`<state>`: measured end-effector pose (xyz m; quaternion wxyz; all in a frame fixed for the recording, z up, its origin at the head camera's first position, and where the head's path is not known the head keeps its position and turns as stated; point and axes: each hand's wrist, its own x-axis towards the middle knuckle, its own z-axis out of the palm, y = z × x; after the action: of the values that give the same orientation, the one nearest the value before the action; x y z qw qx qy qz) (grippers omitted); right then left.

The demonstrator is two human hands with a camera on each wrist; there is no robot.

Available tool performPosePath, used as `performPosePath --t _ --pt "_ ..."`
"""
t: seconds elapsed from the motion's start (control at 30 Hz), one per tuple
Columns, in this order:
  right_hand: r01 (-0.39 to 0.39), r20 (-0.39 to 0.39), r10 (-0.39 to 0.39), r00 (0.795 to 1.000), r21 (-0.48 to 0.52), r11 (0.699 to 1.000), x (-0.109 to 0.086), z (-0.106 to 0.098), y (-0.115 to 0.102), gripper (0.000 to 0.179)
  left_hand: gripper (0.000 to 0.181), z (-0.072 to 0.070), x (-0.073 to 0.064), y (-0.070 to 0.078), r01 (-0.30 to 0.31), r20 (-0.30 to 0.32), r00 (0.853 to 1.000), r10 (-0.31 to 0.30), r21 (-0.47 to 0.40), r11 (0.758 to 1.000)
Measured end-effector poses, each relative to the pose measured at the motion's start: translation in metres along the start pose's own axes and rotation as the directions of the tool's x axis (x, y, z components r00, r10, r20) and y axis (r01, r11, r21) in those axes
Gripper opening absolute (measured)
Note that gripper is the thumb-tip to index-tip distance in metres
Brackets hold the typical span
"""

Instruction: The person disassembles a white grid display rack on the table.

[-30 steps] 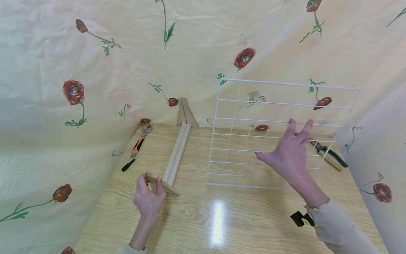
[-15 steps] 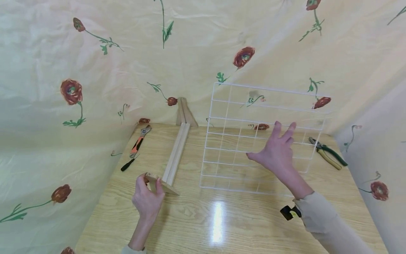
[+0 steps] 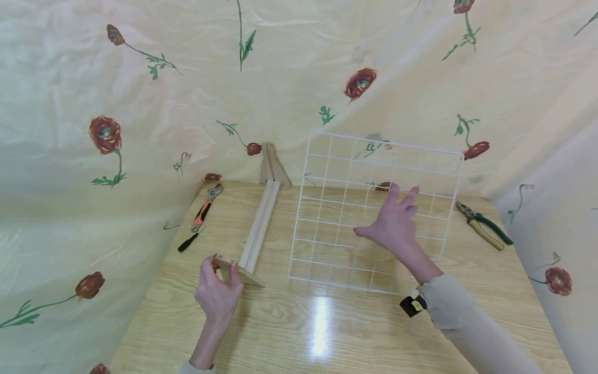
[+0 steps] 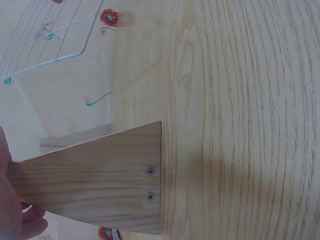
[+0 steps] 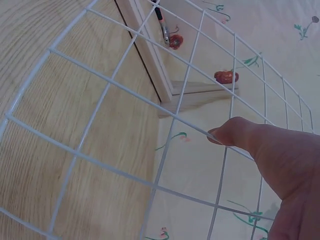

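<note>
My left hand [image 3: 217, 296] pinches the top of the near wooden end piece [image 3: 251, 278], fingers on one side and thumb on the other. That end piece [image 4: 100, 175] tapers toward the hand and shows two screw heads near its wide foot on the table. A pale wooden rail [image 3: 261, 228] runs back from it to the far end piece [image 3: 276, 171]. To the right, my right hand [image 3: 396, 223] holds a white wire grid [image 3: 301, 198] upright and slightly tilted, fingers spread over its bars. The right wrist view shows the thumb [image 5: 235, 132] on a wire of the grid [image 5: 175, 116].
An adjustable wrench [image 3: 203, 210] and a small black-handled screwdriver [image 3: 189, 242] lie left of the rail. Pliers [image 3: 473, 215] with green and yellow handles lie at the right. Flower-patterned cloth [image 3: 187, 93] encloses the wooden table [image 3: 275, 332] at the back and sides.
My right hand has carried the wire grid leftward and a little lower, toward the wooden frame; the pliers are now uncovered. My left hand keeps its hold on the end piece.
</note>
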<state>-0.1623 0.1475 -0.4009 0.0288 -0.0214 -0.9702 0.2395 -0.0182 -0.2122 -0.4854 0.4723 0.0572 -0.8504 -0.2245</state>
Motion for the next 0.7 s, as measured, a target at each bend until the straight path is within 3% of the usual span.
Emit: performPosePath --t 0.7 --pt "-0.027 0.111 0.035 0.993 -0.072 0.997 0.013 0.031 -0.009 0.144 0.05 0.002 0.001 -0.003 -0.027 -0.049 0.998 0.027 0.003 1.0"
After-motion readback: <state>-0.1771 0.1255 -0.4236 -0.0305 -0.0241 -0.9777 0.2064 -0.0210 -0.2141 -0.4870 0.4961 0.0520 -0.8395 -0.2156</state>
